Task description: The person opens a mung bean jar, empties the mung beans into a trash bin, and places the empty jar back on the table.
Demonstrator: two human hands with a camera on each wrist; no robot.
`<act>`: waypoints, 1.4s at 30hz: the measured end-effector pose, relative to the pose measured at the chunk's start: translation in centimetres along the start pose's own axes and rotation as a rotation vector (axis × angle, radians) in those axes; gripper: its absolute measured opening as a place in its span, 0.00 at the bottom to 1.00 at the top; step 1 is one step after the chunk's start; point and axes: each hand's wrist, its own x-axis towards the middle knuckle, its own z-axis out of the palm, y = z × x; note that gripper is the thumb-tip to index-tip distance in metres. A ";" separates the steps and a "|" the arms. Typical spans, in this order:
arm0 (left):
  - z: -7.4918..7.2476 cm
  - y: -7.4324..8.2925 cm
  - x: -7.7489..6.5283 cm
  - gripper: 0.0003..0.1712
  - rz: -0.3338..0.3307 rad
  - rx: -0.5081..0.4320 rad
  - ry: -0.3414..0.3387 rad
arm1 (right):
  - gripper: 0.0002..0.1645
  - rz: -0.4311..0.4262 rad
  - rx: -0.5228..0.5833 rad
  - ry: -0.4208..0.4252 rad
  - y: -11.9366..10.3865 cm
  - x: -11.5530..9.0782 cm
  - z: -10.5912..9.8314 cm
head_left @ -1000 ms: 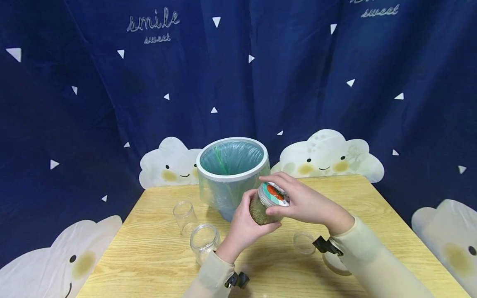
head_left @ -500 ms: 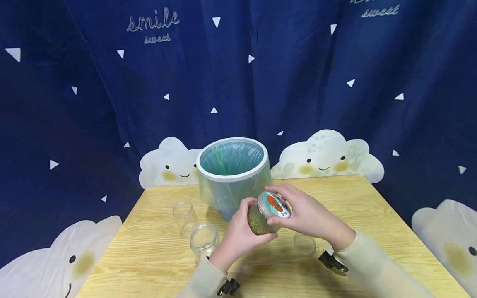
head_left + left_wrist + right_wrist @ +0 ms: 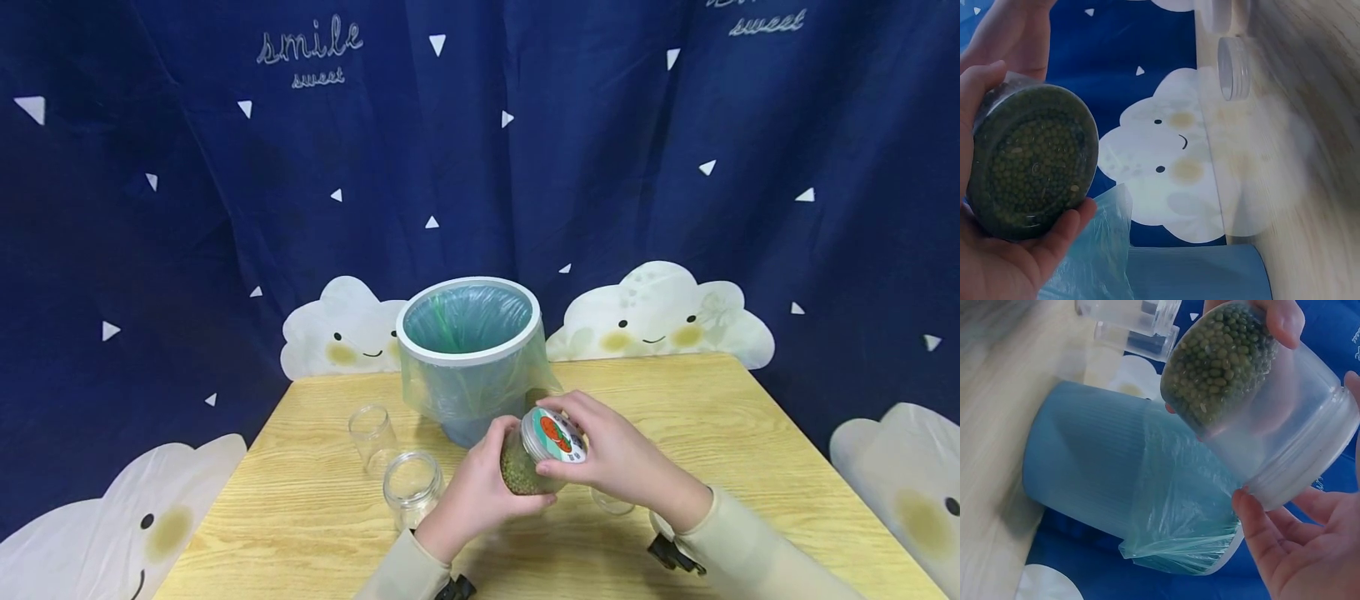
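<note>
The jar of green beans (image 3: 519,467), left hand (image 3: 476,496) and right hand (image 3: 618,454) have moved lower in the head view; the right wrist now partly hides the clear container (image 3: 613,505), right of lower centre.

Dark blue curtain (image 3: 480,167), white cloud prints (image 3: 660,312), wooden table (image 3: 285,517)

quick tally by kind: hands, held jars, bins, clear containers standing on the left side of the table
Hands: 2 (left hand, right hand)
Held bean jar: 1
Bin: 1
Clear containers, left side: 2 (back container, front container)
Total: 6
</note>
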 end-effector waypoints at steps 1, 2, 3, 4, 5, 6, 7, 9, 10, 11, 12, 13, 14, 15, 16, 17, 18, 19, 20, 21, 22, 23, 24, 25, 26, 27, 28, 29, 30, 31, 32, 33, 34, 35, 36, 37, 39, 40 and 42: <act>0.0 0.0 -0.1 0.51 0.004 0.003 -0.003 | 0.42 -0.006 -0.002 0.004 0.0 -0.1 0.1; 0.0 -0.1 -0.1 0.51 0.009 0.005 -0.005 | 0.41 -0.008 -0.001 0.007 0.0 -0.1 0.2; 0.0 -0.1 -0.2 0.52 0.011 0.005 -0.008 | 0.41 -0.009 -0.002 0.009 0.0 -0.2 0.2; 0.0 -0.1 -0.2 0.52 0.013 0.006 -0.011 | 0.41 -0.010 -0.001 0.010 0.0 -0.3 0.3; 0.1 -0.2 -0.3 0.52 0.016 0.007 -0.014 | 0.40 -0.011 0.004 0.011 0.0 -0.3 0.4; 0.1 -0.2 -0.3 0.52 0.020 0.009 -0.015 | 0.41 -0.014 0.006 0.013 0.1 -0.3 0.4; 0.1 -0.3 -0.4 0.52 0.024 0.011 -0.017 | 0.40 -0.016 0.009 0.014 0.1 -0.4 0.4; 0.2 -0.4 -0.4 0.52 0.028 0.012 -0.024 | 0.40 -0.023 0.011 0.018 0.2 -0.5 0.5; 0.2 -0.4 -0.4 0.52 0.031 0.013 -0.027 | 0.41 -0.028 0.010 0.021 0.2 -0.5 0.6; 0.3 -0.5 -0.5 0.52 0.033 0.013 -0.028 | 0.41 -0.031 0.009 0.024 0.2 -0.6 0.6; 0.3 -0.5 -0.5 0.52 0.036 0.014 -0.028 | 0.41 -0.034 0.006 0.029 0.3 -0.6 0.6; 0.3 -0.5 -0.5 0.52 0.039 0.014 -0.028 | 0.41 -0.035 0.007 0.031 0.3 -0.7 0.7; 0.3 -0.5 -0.5 0.52 0.043 0.016 -0.028 | 0.41 -0.036 0.006 0.034 0.3 -0.7 0.7; 0.4 -0.5 -0.6 0.52 0.045 0.014 -0.027 | 0.41 -0.037 0.003 0.036 0.3 -0.7 0.7; 0.4 -0.6 -0.6 0.51 0.046 0.016 -0.027 | 0.41 -0.038 0.002 0.039 0.3 -0.8 0.7; 0.4 -0.6 -0.6 0.51 0.047 0.018 -0.027 | 0.41 -0.040 0.002 0.040 0.3 -0.8 0.8; 0.4 -0.6 -0.6 0.52 0.048 0.019 -0.027 | 0.41 -0.042 0.000 0.043 0.3 -0.8 0.8; 0.4 -0.6 -0.6 0.52 0.048 0.021 -0.029 | 0.41 -0.043 -0.002 0.044 0.3 -0.8 0.8; 0.3 -0.6 -0.6 0.52 0.046 0.022 -0.030 | 0.42 -0.046 -0.003 0.046 0.3 -0.9 0.9; 0.3 -0.6 -0.6 0.52 0.042 0.022 -0.032 | 0.42 -0.048 -0.003 0.047 0.3 -0.9 0.9; 0.3 -0.6 -0.6 0.52 0.040 0.026 -0.034 | 0.42 -0.050 -0.002 0.048 0.3 -0.9 0.9; 0.3 -0.6 -0.6 0.52 0.038 0.028 -0.036 | 0.42 -0.052 0.000 0.049 0.3 -0.9 1.0; 0.3 -0.5 -0.6 0.52 0.038 0.028 -0.037 | 0.42 -0.053 0.002 0.049 0.3 -0.9 1.0; 0.3 -0.5 -0.6 0.52 0.038 0.031 -0.038 | 0.42 -0.054 0.005 0.049 0.3 -1.0 1.0; 0.2 -0.6 -0.6 0.52 0.039 0.031 -0.040 | 0.42 -0.055 0.009 0.049 0.4 -1.0 1.0; 0.2 -0.5 -0.6 0.52 0.040 0.031 -0.042 | 0.42 -0.054 0.011 0.048 0.4 -1.0 1.0; 0.2 -0.6 -0.6 0.52 0.045 0.032 -0.042 | 0.42 -0.055 0.014 0.049 0.4 -1.0 1.0; 0.2 -0.6 -0.6 0.52 0.048 0.030 -0.044 | 0.42 -0.056 0.015 0.049 0.4 -1.0 1.1; 0.2 -0.6 -0.6 0.51 0.051 0.028 -0.046 | 0.42 -0.056 0.016 0.049 0.4 -1.0 1.1; 0.2 -0.6 -0.6 0.51 0.052 0.024 -0.048 | 0.42 -0.057 0.015 0.050 0.4 -1.0 1.1; 0.2 -0.6 -0.6 0.51 0.053 0.022 -0.050 | 0.42 -0.060 0.015 0.050 0.4 -1.0 1.1; 0.2 -0.6 -0.6 0.51 0.053 0.015 -0.055 | 0.42 -0.066 0.013 0.051 0.5 -1.0 1.1; 0.2 -0.7 -0.7 0.51 0.051 0.002 -0.064 | 0.42 -0.074 0.012 0.051 0.5 -1.1 1.1; 0.2 -0.7 -0.7 0.51 0.047 -0.009 -0.074 | 0.42 -0.084 0.010 0.050 0.5 -1.1 1.1; 0.2 -0.7 -0.7 0.51 0.047 -0.019 -0.082 | 0.43 -0.096 0.007 0.050 0.5 -1.1 1.1; 0.2 -0.8 -0.8 0.51 0.046 -0.031 -0.089 | 0.43 -0.109 0.003 0.051 0.5 -1.1 1.1; 0.2 -0.8 -0.8 0.52 0.047 -0.054 -0.101 | 0.44 -0.137 -0.007 0.051 0.5 -1.1 1.1; 0.1 -0.8 -0.8 0.52 0.049 -0.061 -0.104 | 0.45 -0.149 -0.012 0.051 0.5 -1.1 1.0; 0.1 -0.8 -0.8 0.52 0.057 -0.061 -0.103 | 0.45 -0.169 -0.019 0.049 0.6 -1.0 1.0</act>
